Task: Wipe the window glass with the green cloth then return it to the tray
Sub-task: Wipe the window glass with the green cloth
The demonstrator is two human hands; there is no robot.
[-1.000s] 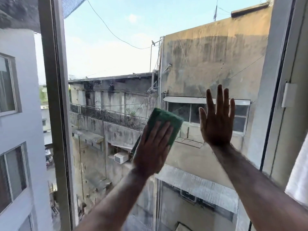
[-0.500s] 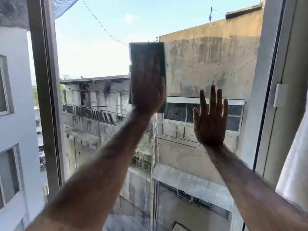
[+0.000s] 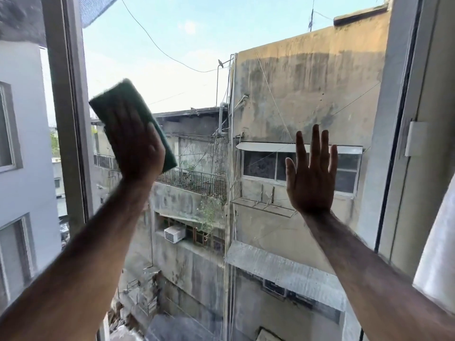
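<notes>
My left hand [image 3: 134, 141] presses a folded green cloth [image 3: 115, 97] flat against the window glass [image 3: 197, 57], in the upper left part of the pane close to the left frame. The cloth is tilted, its top end leaning left, and my hand covers most of it. My right hand [image 3: 310, 175] lies open and flat on the glass at centre right, fingers up and slightly spread, holding nothing. The tray is not in view.
A grey vertical frame post [image 3: 67, 119] bounds the pane on the left and another frame [image 3: 394, 143] with a white latch [image 3: 416, 139] on the right. A white curtain [image 3: 438, 254] hangs at the far right. Buildings show through the glass.
My left hand with the cloth swept from the middle of the pane up and then to the left, tilting the cloth. My right hand stayed flat on the glass.
</notes>
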